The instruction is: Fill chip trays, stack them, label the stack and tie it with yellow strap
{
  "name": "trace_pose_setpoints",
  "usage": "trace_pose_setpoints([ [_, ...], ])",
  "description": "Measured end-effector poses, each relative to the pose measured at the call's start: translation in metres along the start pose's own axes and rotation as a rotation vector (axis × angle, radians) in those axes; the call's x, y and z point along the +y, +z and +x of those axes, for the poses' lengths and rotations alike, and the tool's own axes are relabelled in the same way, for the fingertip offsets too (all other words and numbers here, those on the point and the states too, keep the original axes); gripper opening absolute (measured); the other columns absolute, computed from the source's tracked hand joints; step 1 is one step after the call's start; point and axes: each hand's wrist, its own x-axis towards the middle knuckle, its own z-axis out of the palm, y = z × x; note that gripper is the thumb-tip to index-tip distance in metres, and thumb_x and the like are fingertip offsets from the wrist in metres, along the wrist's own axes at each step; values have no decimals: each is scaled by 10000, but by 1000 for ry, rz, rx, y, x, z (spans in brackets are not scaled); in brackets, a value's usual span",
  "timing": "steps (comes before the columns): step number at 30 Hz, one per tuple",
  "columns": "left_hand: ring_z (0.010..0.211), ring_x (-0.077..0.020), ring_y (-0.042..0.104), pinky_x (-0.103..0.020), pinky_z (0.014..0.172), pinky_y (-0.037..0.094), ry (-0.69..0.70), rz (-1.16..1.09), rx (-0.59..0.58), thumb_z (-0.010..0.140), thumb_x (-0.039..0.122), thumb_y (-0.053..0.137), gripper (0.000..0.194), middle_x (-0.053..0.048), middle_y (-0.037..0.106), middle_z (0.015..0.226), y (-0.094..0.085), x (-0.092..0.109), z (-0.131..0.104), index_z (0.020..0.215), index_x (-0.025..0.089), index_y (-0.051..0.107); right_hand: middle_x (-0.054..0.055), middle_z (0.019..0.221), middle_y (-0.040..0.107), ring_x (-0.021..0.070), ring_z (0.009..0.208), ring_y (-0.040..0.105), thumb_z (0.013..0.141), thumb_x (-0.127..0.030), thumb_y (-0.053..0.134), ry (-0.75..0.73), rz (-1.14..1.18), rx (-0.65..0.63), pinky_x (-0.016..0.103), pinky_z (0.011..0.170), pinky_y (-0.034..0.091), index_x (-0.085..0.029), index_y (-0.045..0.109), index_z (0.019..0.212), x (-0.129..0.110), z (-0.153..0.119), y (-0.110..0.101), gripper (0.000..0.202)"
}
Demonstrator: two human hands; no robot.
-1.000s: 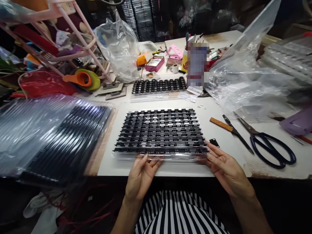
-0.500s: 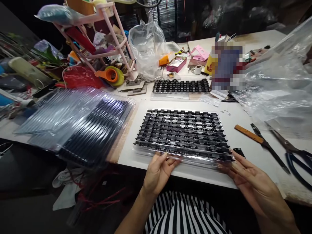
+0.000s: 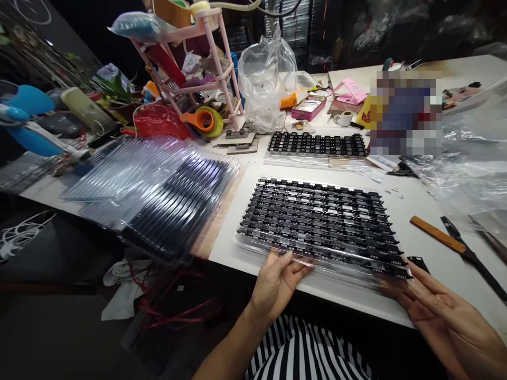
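A clear plastic tray filled with rows of small black parts lies over the front of the white table, its near edge slightly raised. My left hand pinches the near edge, thumb on top and fingers beneath. At the near right corner my right hand grips the same tray, with some fingers hidden under it. Behind it is a second clear tray of similar black parts. To the left, stacked trays in clear wrap reach the table's front edge.
An orange-handled knife and scissors lie at right, near a large clear plastic bag. At the back stand a pink rack, a pink box and a tape roll. A blue fan is far left.
The whole view has shifted, so the table's contents appear farther right and the blue fan shows more fully. Both hands keep their hold on the tray, which looks nearly unmoved on the table.
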Motion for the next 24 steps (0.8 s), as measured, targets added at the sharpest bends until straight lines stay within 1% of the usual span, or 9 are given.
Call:
trace_pose_setpoints([
  [3, 985, -230, 641, -471, 1002, 373, -11, -17, 13, 844, 167, 573, 148, -57, 672, 925, -2, 3, -4, 930, 187, 454, 31, 1033, 712, 264, 929, 674, 463, -357, 840, 7, -15, 9, 291, 870, 543, -280, 657, 1064, 0, 1, -1, 633],
  [7, 974, -207, 643, -460, 993, 382, 58, 20, 47, 861, 145, 541, 251, -47, 659, 956, -6, 12, -12, 1035, 222, 379, 25, 1031, 714, 248, 949, 670, 486, -348, 830, 29, -35, 16, 257, 868, 535, -281, 640, 1081, 2, 3, -4, 628],
  [10, 976, -209, 643, -460, 996, 385, 125, 71, 88, 864, 149, 533, 303, -47, 655, 970, -10, 21, -16, 1095, 233, 355, 26, 970, 727, 251, 890, 687, 493, -364, 824, 24, -55, 18, 316, 898, 525, -302, 625, 1094, 2, 3, -3, 636],
  [13, 974, -218, 646, -472, 1007, 381, 162, 98, 111, 867, 145, 523, 325, -52, 657, 959, -13, 28, -17, 1131, 221, 349, 33, 928, 731, 271, 891, 683, 464, -375, 830, 1, -49, 26, 383, 957, 484, -301, 643, 1048, 1, 0, 0, 618],
  [15, 977, -225, 647, -483, 1014, 377, 169, 103, 106, 867, 138, 518, 331, -62, 659, 962, -13, 30, -18, 1143, 208, 349, 38, 954, 727, 276, 908, 676, 465, -372, 830, -15, -42, 20, 403, 983, 461, -296, 658, 1009, 1, -1, 3, 575],
  [17, 982, -232, 647, -493, 1022, 372, 172, 103, 97, 861, 132, 525, 344, -70, 662, 968, -12, 31, -19, 1151, 201, 352, 42, 1009, 715, 271, 934, 667, 514, -361, 811, -45, -24, 4, 398, 991, 455, -284, 663, 1014, 2, -1, 4, 527],
  [19, 981, -233, 650, -497, 1029, 368, 180, 104, 89, 852, 123, 533, 367, -63, 667, 953, -10, 32, -20, 1163, 202, 354, 40, 1032, 707, 246, 926, 667, 582, -344, 777, -89, 5, -8, 351, 938, 506, -273, 658, 1059, 4, 0, 4, 496],
  [21, 992, -236, 647, -496, 1034, 366, 186, 110, 72, 847, 114, 533, 387, -55, 670, 940, -8, 33, -21, 1179, 203, 356, 31, 1003, 713, 213, 884, 673, 631, -321, 754, -131, 38, -15, 278, 828, 563, -269, 652, 1093, 6, 0, 5, 476],
  [24, 1020, -245, 637, -490, 1038, 368, 192, 118, 51, 840, 107, 535, 409, -57, 673, 952, -5, 36, -22, 1196, 200, 356, 18, 953, 722, 189, 833, 675, 663, -323, 746, -176, 63, -31, 241, 714, 581, -284, 660, 1084, 7, -2, 9, 432],
])
